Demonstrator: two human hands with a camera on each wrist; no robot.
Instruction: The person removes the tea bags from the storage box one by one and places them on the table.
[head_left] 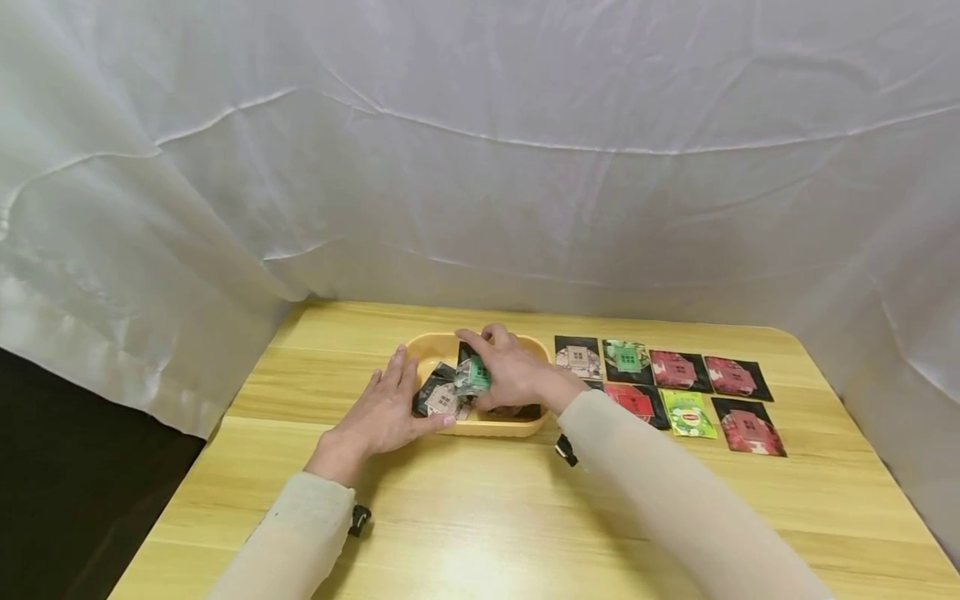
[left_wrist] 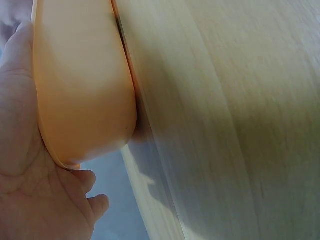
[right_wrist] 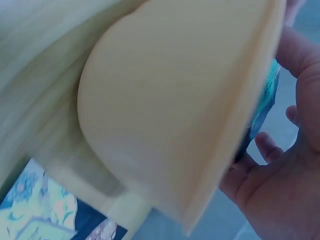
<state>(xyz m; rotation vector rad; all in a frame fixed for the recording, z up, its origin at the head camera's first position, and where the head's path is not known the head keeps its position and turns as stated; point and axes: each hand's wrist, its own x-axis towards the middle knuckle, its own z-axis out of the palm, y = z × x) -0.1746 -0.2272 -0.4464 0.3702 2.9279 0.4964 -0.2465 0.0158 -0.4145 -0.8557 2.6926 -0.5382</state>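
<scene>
Green packet (head_left: 474, 379), one, in right grip (head_left: 514, 372)

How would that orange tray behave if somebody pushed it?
The orange tray is probably stiff, since its smooth walls look moulded. Being low and wide, it seems likelier to slide than tip. The overlapping packets inside might shift.

Left hand (head_left: 378, 412), right hand (head_left: 517, 375) bare; plain pale cream long sleeves (head_left: 667, 487); small black wrist devices (head_left: 360, 520).
</scene>
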